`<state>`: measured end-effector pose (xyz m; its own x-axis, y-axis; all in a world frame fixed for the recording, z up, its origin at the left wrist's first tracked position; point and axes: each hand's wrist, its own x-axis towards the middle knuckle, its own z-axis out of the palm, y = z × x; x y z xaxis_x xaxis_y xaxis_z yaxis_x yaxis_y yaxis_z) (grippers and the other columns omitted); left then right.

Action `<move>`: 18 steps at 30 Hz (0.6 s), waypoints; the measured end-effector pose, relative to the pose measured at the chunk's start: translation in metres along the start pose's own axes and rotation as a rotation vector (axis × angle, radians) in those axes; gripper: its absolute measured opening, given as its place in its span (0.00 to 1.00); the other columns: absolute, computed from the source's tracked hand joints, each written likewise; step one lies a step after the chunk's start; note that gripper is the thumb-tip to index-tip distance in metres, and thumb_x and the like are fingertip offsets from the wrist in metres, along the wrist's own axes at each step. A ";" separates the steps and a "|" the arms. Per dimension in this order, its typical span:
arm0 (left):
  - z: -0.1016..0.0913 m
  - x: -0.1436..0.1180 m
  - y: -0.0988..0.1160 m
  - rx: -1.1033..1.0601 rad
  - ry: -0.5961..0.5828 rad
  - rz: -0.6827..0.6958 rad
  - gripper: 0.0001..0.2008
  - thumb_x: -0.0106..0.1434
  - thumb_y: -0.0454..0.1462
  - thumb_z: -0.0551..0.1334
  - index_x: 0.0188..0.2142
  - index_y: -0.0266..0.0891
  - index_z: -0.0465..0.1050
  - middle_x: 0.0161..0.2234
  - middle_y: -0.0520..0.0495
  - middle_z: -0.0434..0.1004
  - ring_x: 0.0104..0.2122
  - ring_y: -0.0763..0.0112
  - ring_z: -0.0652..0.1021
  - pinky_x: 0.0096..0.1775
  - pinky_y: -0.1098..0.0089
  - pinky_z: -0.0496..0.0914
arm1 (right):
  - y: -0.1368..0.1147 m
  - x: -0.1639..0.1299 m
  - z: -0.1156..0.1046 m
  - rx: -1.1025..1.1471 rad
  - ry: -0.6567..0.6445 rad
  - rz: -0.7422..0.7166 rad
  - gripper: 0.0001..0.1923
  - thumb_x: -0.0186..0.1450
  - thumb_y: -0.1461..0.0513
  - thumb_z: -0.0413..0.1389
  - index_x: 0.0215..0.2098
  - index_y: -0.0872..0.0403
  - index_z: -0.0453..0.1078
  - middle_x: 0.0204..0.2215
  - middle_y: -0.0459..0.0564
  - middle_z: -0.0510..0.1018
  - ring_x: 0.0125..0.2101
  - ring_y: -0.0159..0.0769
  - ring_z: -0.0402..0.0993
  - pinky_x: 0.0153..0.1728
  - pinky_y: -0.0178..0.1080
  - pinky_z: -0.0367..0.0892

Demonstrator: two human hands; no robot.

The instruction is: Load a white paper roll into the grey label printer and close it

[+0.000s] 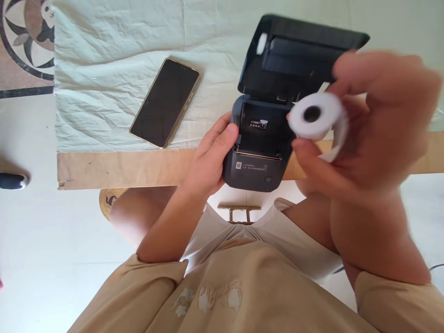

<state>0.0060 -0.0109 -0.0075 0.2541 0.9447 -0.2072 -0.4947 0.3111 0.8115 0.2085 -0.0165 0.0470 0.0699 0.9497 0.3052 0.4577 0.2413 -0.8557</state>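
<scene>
A dark portable label printer [255, 171] has its lid [294, 55] swung up, so the bay inside shows. My left hand [217, 150] grips the printer by its left side, thumb on the top edge. Between the thumb and fingers of my right hand [378, 125] is a small white paper roll [326, 104] with a dark hole at its core. A loose strip of the paper curls down from the roll. The roll is close to the bay's right side, above it and nearer the camera. My right hand is slightly blurred.
A smartphone [165, 102] with a dark screen lies on the pale green cloth [104, 92], left of the printer. Bare wood [104, 169] forms the table's front edge. On the floor at far left lies a dark rounded object [13, 180].
</scene>
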 end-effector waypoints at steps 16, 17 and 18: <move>0.004 -0.001 0.000 -0.018 0.055 -0.003 0.16 0.73 0.52 0.72 0.52 0.47 0.85 0.50 0.46 0.89 0.70 0.45 0.81 0.60 0.56 0.85 | 0.016 0.000 0.017 -0.337 -0.015 -0.492 0.09 0.69 0.68 0.60 0.37 0.46 0.75 0.47 0.33 0.88 0.47 0.37 0.89 0.44 0.49 0.83; 0.004 -0.001 0.000 -0.021 0.050 -0.001 0.15 0.74 0.52 0.71 0.52 0.48 0.84 0.50 0.47 0.89 0.70 0.46 0.81 0.60 0.56 0.85 | 0.014 -0.001 0.015 -0.328 -0.016 -0.506 0.08 0.69 0.67 0.61 0.37 0.45 0.75 0.45 0.33 0.88 0.44 0.37 0.88 0.43 0.50 0.82; 0.003 -0.001 0.000 -0.029 0.035 0.002 0.14 0.75 0.52 0.70 0.51 0.48 0.84 0.51 0.47 0.89 0.70 0.47 0.81 0.61 0.56 0.84 | 0.011 -0.002 0.013 -0.315 -0.023 -0.525 0.08 0.69 0.66 0.62 0.36 0.44 0.76 0.42 0.34 0.87 0.41 0.36 0.87 0.41 0.49 0.81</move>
<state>0.0082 -0.0119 -0.0054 0.2245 0.9481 -0.2251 -0.5191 0.3119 0.7958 0.2017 -0.0129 0.0318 -0.2531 0.7250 0.6406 0.6666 0.6106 -0.4276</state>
